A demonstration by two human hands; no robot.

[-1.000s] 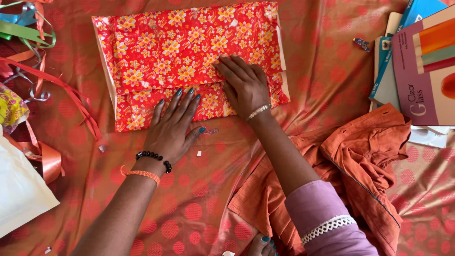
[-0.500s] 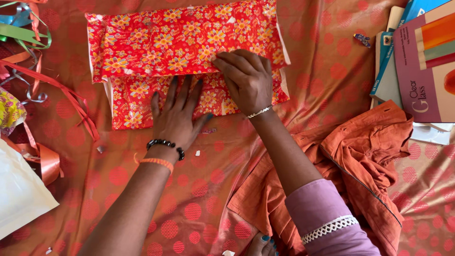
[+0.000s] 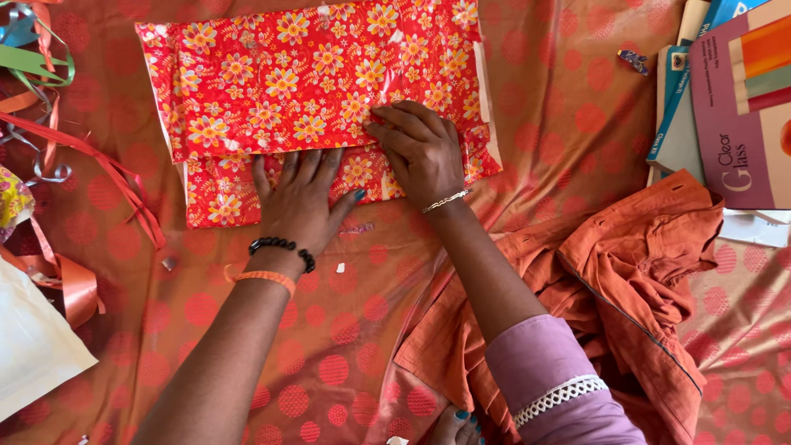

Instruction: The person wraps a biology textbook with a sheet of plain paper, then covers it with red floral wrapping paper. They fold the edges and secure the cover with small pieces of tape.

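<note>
A flat parcel in red floral wrapping paper (image 3: 313,91) lies on an orange cloth with red dots (image 3: 329,363), toward the far edge of what shows; what the cloth covers cannot be told, and none of its edges or corners is in sight. The parcel's top edge is cut off by the frame. An upper flap of paper overlaps a lower one, and the seam runs across the middle. Whatever is wrapped inside is hidden, apart from a pale strip showing at the right end.

The left hand (image 3: 298,202) lies flat and spread, palm down, on the lower flap near the parcel's near edge, gripping nothing; its fingertips sit just under the seam. The right hand (image 3: 420,152) presses on the seam just beside it, fingers bent and laid on the paper; whether any fingertip is tucked under the flap cannot be made out.

At the left side a tangle of ribbons (image 3: 49,148) runs out of view, with a pale paper sheet (image 3: 33,346) below, partly cut off. At the right side a stack of books (image 3: 725,107) is cropped. A crumpled orange garment (image 3: 626,288) lies beside the right forearm.
</note>
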